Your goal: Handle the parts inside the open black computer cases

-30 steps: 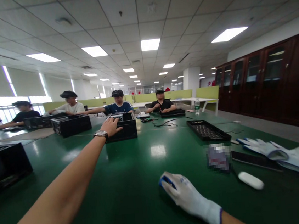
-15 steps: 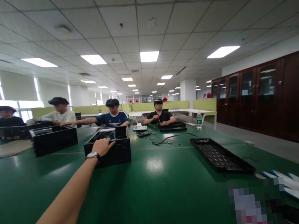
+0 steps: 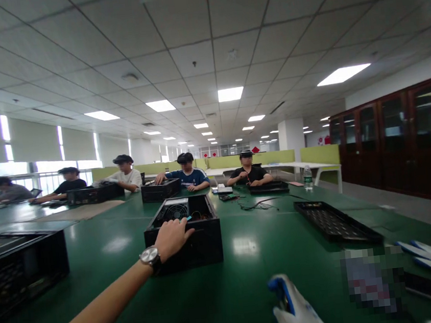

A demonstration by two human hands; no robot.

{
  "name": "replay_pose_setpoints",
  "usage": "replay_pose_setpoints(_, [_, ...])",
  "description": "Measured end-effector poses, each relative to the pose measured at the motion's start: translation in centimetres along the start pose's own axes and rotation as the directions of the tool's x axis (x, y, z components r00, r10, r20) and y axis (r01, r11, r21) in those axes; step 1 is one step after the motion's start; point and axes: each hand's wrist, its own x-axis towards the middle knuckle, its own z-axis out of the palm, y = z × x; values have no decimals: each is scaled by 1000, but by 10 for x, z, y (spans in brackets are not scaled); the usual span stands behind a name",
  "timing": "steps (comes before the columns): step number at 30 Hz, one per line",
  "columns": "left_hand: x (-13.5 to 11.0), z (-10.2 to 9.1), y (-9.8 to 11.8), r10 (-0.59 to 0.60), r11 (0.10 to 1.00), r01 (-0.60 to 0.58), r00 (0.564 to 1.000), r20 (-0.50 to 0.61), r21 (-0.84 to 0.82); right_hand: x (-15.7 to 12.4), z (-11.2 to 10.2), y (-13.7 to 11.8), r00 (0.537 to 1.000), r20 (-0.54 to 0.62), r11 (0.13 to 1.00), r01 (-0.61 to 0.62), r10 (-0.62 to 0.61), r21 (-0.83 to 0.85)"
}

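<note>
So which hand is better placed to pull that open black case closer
Left, probably. The left hand already rests on the near edge of the black case; the gloved right hand lies apart on the green table.

My bare left arm stretches forward, left hand (image 3: pixel 172 236) palm down, fingers curled. My gloved right hand (image 3: pixel 298 313) rests low.

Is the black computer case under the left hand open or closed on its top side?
Open. The black computer case has no top cover: a fan and wires show inside. The left hand rests on its near edge.

Bright ceiling panels, table glare, warped edges
</note>
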Motion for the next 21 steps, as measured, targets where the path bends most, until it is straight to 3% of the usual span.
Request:
replay_pose_setpoints(4, [-117,-61,12,80,994,-76,995,51,-82,-23,-17,-15,981,49,982,187,-186,-29])
replay_pose_setpoints(7, [-199,-116,14,143,968,-115,983,116,-222,-38,-25,-13,954,80,954,295,-289,-62])
replay_pose_setpoints(10, [-246,-166,5,201,910,-108,959,200,-400,-45,-24,5,909,88,901,416,-407,-123])
replay_pose_setpoints(12, [-250,-186,-7,213,896,-106,955,208,-431,-39,-19,20,880,95,861,474,-465,-185])
replay_pose_setpoints(15, [-222,-190,-26,288,889,-176,933,218,-422,-19,-10,36,850,97,813,524,-518,-253])
replay_pose_setpoints(18, [-179,-167,-31,357,905,-213,851,386,-369,-12,-7,37,850,50,821,520,-524,-234])
replay_pose_setpoints(21, [-146,-128,-18,306,942,-170,784,540,-289,-26,-10,22,869,-7,859,488,-495,-155])
